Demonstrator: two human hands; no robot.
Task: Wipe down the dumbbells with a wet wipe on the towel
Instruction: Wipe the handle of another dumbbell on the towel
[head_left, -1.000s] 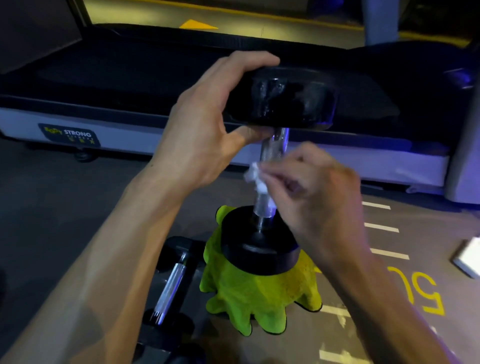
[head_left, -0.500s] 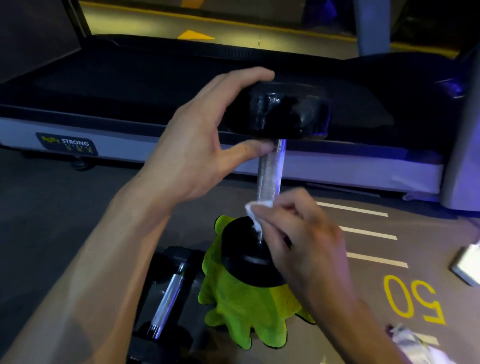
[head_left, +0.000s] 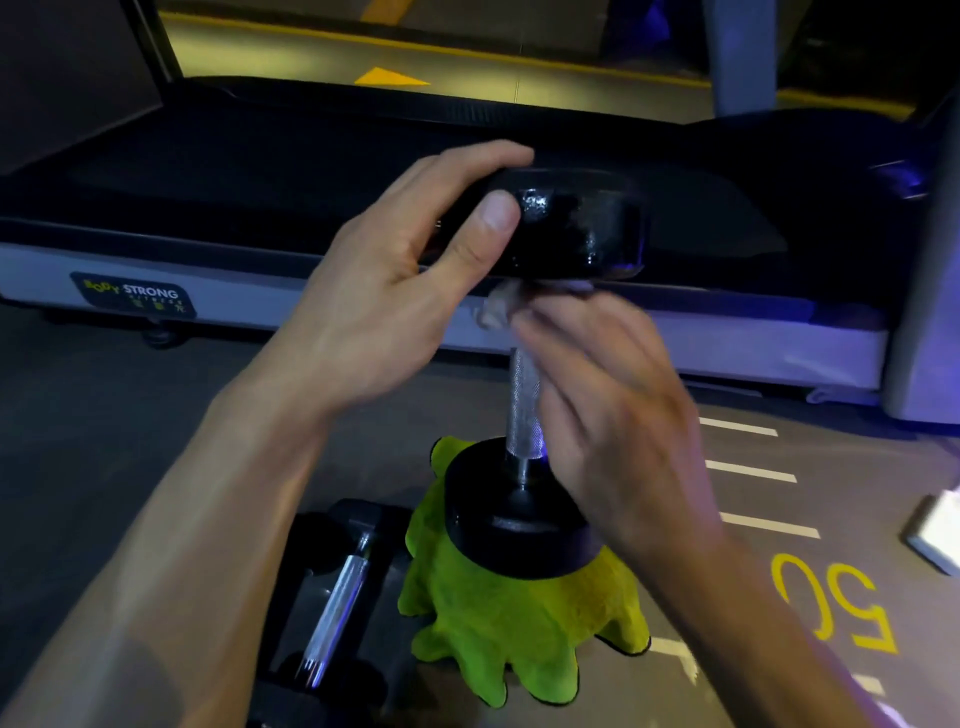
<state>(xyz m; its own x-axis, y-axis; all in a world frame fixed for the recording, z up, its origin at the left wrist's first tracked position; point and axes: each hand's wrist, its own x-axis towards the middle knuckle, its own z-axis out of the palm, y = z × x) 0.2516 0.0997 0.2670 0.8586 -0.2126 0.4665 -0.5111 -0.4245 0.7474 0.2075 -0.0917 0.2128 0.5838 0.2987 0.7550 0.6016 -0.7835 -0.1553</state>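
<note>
Upright dumbbell (head_left: 524, 395) stands on green towel (head_left: 498, 623); left hand (head_left: 395, 291) grips its top head; right hand (head_left: 613, 395), blurred, apparently pinches wet wipe (head_left: 501, 306) beneath that head; second dumbbell (head_left: 332, 608) below left hand seemingly pending.

Left hand (head_left: 384, 306) steadies upright dumbbell (head_left: 524, 400); right hand (head_left: 618, 410) wipes.

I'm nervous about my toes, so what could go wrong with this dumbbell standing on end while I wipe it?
The dumbbell stands on end on the soft, bunched green towel, steadied only by the left hand on its top head; it could tip. It might fall onto the second dumbbell lying beside the towel. The wet wipe may leave the handle slippery.
</note>
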